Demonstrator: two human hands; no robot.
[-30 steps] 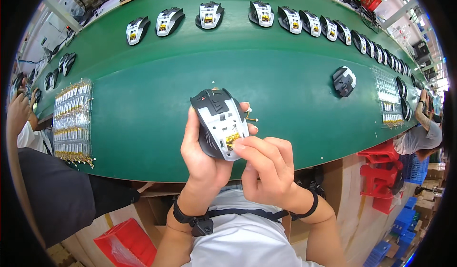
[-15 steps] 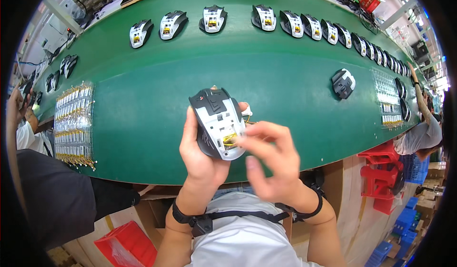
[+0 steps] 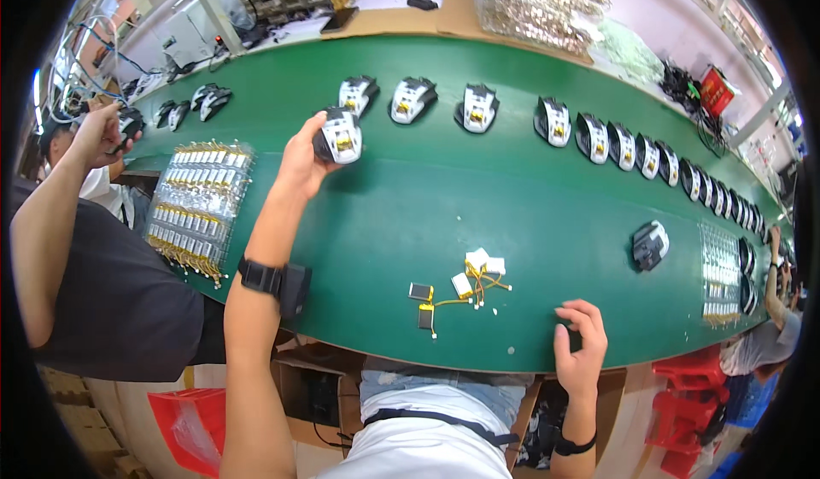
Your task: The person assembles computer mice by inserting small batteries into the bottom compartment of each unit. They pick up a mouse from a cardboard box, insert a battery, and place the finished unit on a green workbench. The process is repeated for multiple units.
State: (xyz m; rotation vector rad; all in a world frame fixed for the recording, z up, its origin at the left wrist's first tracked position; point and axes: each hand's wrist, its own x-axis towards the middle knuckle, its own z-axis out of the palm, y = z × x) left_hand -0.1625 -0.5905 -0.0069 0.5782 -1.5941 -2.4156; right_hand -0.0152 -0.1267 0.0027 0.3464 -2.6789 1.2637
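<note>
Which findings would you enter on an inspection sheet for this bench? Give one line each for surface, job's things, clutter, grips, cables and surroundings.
Surface: green belt, curving across the view.
Job's things: mouse shell, white and black, in the left hand, raised over the belt near the row of mouse shells.
Clutter: small batteries with yellow leads loose near the front edge; a lone mouse shell to the right.
Grips: left hand shut on the mouse shell; right hand resting on the belt's front edge, fingers curled, and I cannot tell if it holds anything.
Cables: wires at the far left corner.
Surroundings: tray of batteries on the left; a co-worker's arm beside it; red bins below.
</note>
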